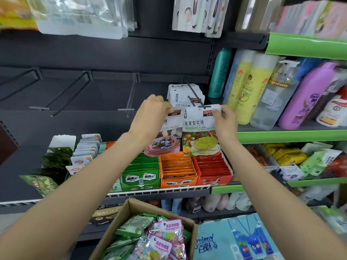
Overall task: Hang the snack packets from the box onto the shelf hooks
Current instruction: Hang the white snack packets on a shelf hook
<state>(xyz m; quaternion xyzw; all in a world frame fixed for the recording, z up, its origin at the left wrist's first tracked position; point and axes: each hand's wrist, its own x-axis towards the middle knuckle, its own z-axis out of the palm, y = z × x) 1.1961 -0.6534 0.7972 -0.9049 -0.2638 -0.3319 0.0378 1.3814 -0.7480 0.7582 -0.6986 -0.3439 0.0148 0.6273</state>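
My right hand (223,121) pinches the top right corner of a white snack packet (201,132) with a yellow-green drink picture, held up at the tip of a black shelf hook (193,92). My left hand (153,113) grips the top of a second white packet (165,139) showing a pink bowl, just left of the first. Several white packets (180,94) hang further back on the same hook. At the bottom stands an open cardboard box (131,205) holding green and pink snack packets (163,239).
Bare hooks (131,92) jut from the dark back panel to the left. Below are green, orange and red display cartons (178,169) on a wire-edged shelf. Bottles (251,87) fill the green-edged shelf on the right. More packets (80,15) hang above.
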